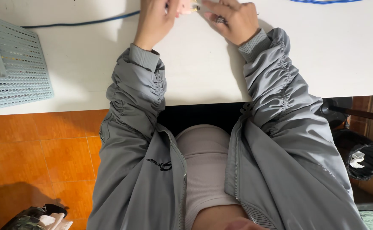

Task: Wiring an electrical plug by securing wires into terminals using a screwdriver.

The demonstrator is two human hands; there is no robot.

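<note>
Fingers [174, 7] of left hand [154, 19] pinch a small pale connector [190, 7]; right hand [233, 19] alongside.

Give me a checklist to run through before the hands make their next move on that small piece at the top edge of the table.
1. Left hand grips the small pale piece: ok, pinched at the fingertips.
2. Right hand is near the piece: ok; contact cannot tell.
3. Piece fully in view: not ok, cut off by the frame's top edge.
4. Blue cable lies away from both wrists: ok.
5. Perforated basket stands apart from the arms: ok.
6. White table under the forearms: ok, bare.
</note>
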